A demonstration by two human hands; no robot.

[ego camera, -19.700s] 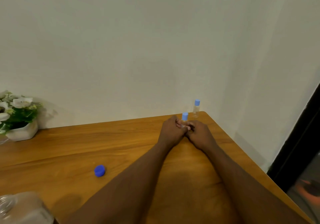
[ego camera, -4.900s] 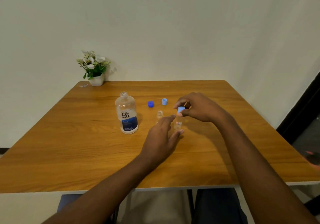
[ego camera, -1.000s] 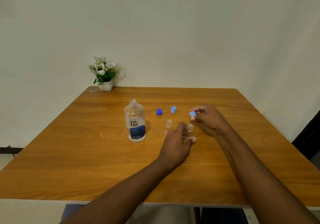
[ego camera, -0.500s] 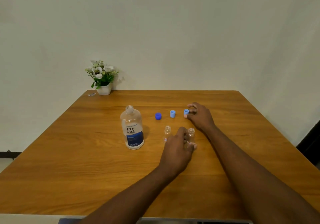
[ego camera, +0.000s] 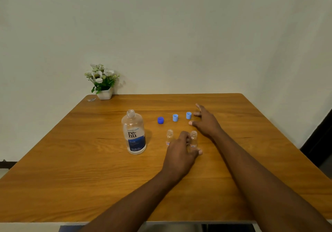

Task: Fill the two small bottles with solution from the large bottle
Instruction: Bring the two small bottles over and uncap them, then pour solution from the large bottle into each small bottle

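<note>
Just right of the large clear plastic solution bottle (ego camera: pixel 133 133), uncapped, one small clear bottle (ego camera: pixel 169 137) is standing open; left hand (ego camera: pixel 179 152) is pinching the second small clear bottle (ego camera: pixel 193 139) farther right, probably steadying it for filling. Behind, three blue plastic caps (ego camera: pixel 175 117) are lying parked; right hand (ego camera: pixel 206 124) is hovering alongside, fingers spread, empty.

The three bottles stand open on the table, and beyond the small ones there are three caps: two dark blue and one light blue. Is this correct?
Not quite: the head view shows one dark blue cap and two light blue caps. The rest is right.
</note>
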